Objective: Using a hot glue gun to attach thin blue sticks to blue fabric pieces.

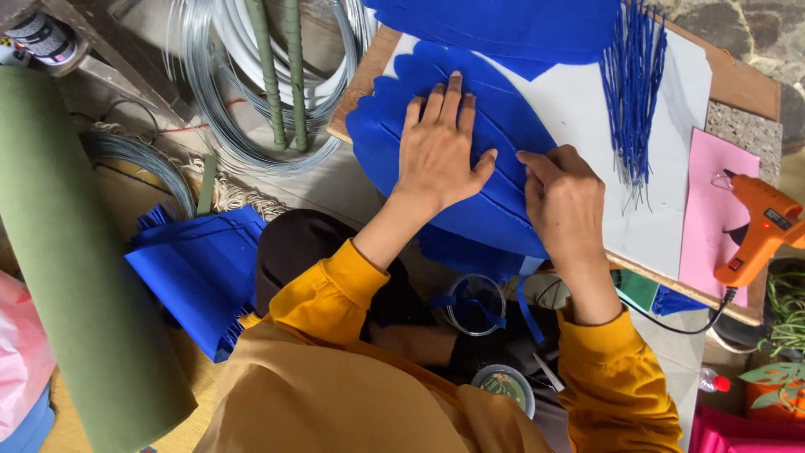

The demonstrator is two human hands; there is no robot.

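Far left: lay a thick roll of green felt [71, 268], slanting from top edge toward bottom, with a pink bag [18, 352] tucked against its lower side. Next to that, on the floor: sat a stack of blue foam sheets [201, 277], fringed along one edge. Above, near the top: rested coils of silver wire [251, 92] with two green-wrapped sticks [281, 75] laid across them.

Centre, on a wooden work board [738, 80] covered by white paper [579, 109]: lay a large blue foam leaf shape [394, 134], pleated lengthwise, partly overhanging the board's near edge. Pressed flat on it, fingers spread and pointing away: left hand [440, 155], palm down, gripping nothing. Just to the right, thumb nearly touching the left thumb: right hand [562, 197], fingers curled, tips pinching a fold of the same leaf. Both arms in mustard-yellow sleeves [335, 294].

Further right on the paper: lay a bundle of thin blue strands [635, 84]. Beyond that: a pink sheet [713, 210], and resting at its edge an orange hot glue gun [759, 226], nozzle toward the board's middle, black cord trailing off below. Lower down, by the lap: stood a small clear container [475, 304] and a pair of scissors [549, 373].
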